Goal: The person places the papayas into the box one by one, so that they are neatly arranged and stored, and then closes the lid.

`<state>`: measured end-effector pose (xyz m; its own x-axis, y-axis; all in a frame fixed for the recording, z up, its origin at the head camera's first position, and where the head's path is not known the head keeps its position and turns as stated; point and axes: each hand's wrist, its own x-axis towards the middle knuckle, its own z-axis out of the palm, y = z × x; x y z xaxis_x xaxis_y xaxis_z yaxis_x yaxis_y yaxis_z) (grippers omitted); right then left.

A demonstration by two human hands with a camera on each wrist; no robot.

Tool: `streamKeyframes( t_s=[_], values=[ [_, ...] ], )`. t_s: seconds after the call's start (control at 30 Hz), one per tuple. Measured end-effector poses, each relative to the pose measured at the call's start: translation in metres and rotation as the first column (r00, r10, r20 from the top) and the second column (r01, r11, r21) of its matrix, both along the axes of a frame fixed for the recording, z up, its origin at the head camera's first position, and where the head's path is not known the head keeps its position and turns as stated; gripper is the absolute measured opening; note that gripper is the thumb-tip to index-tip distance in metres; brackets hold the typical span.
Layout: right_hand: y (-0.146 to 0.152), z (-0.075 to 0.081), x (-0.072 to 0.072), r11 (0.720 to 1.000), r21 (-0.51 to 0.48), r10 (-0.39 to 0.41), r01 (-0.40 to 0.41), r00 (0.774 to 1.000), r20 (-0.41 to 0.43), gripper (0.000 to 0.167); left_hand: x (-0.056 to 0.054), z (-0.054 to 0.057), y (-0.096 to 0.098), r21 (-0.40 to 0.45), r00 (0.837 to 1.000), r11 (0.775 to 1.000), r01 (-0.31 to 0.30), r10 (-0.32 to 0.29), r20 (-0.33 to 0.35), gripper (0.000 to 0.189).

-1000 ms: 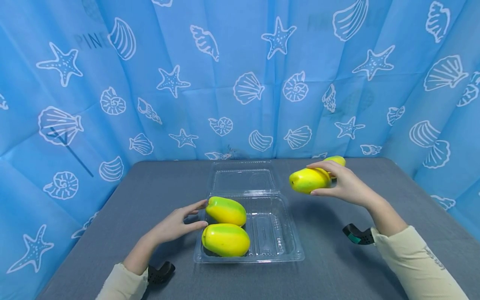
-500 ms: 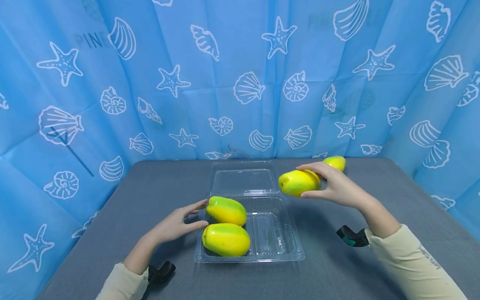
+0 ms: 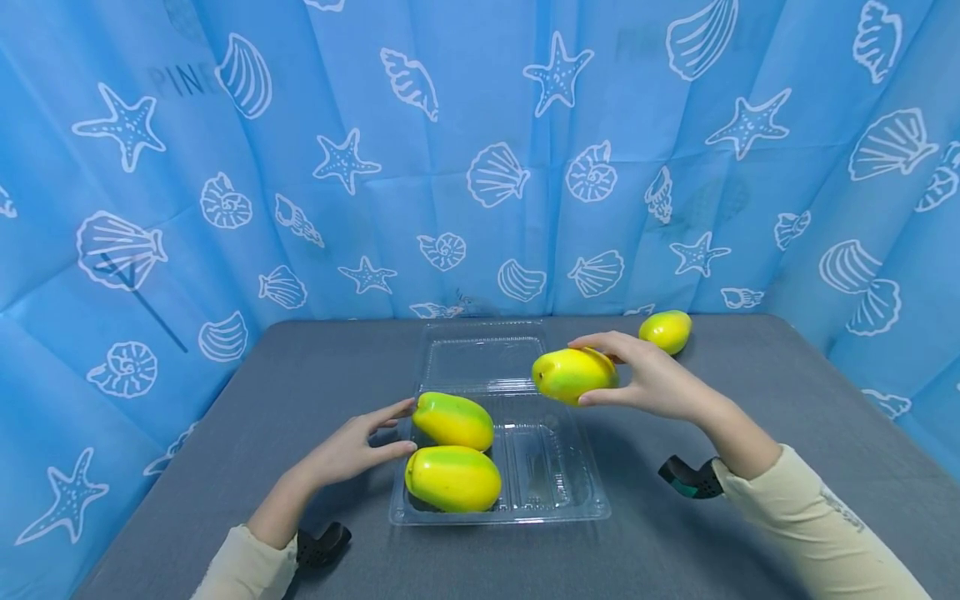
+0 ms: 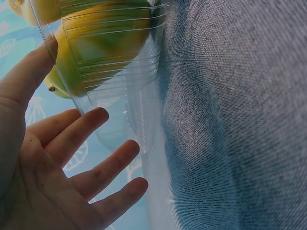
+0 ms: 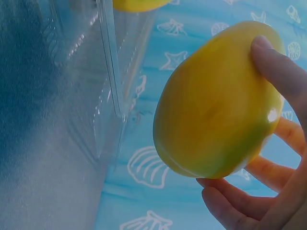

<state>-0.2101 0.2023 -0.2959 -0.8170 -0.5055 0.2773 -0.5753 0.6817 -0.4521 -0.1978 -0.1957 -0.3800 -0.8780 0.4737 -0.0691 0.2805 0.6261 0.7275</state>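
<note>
My right hand (image 3: 648, 379) grips a yellow-green papaya (image 3: 573, 375) between thumb and fingers, raised over the back right of a clear plastic clamshell box (image 3: 592, 500). The right wrist view shows this papaya (image 5: 216, 105) with the thumb on one side and the fingers on the other. Two more papayas lie in the left half of the box, a rear one (image 3: 453, 422) and a front one (image 3: 452, 479). My left hand (image 3: 348, 446) stays at the box's left side, fingers extended. In the left wrist view, this hand (image 4: 72, 153) touches the clear wall.
Another papaya (image 3: 666, 332) lies on the grey cloth-covered table (image 3: 322, 367) at the back right. The box's open lid (image 3: 486, 358) lies flat behind its base. A blue curtain (image 3: 450, 167) with shell and starfish prints hangs behind the table.
My right hand has carried the papaya leftward and slightly toward me, from beside the box to above its back right edge. The papaya behind is now fully visible. My left hand has kept still.
</note>
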Motion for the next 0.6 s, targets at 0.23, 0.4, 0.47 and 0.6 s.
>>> streamKeyframes(
  t_s=[0.23, 0.4, 0.47, 0.6],
  values=[
    [-0.011, -0.002, 0.001, 0.999, 0.007, 0.037, -0.037, 0.999, 0.008, 0.063, 0.0, 0.0, 0.0, -0.001, 1.0, 1.0, 0.0, 0.0, -0.001, 0.069],
    [-0.018, -0.004, 0.001, 0.997, 0.007, 0.077, -0.077, 0.997, 0.016, 0.061, -0.001, 0.0, 0.0, 0.001, 1.0, 1.0, 0.001, -0.001, 0.002, 0.069],
    [-0.021, -0.004, 0.001, 0.996, 0.006, 0.089, -0.089, 0.996, 0.022, 0.06, -0.001, 0.0, 0.0, 0.002, 1.0, 1.0, 0.001, -0.001, 0.002, 0.069],
    [-0.028, -0.006, 0.0, 0.994, 0.007, 0.112, -0.112, 0.993, 0.035, 0.06, -0.001, 0.0, 0.0, 0.005, 1.0, 1.0, -0.001, 0.001, 0.005, 0.069]
  ],
)
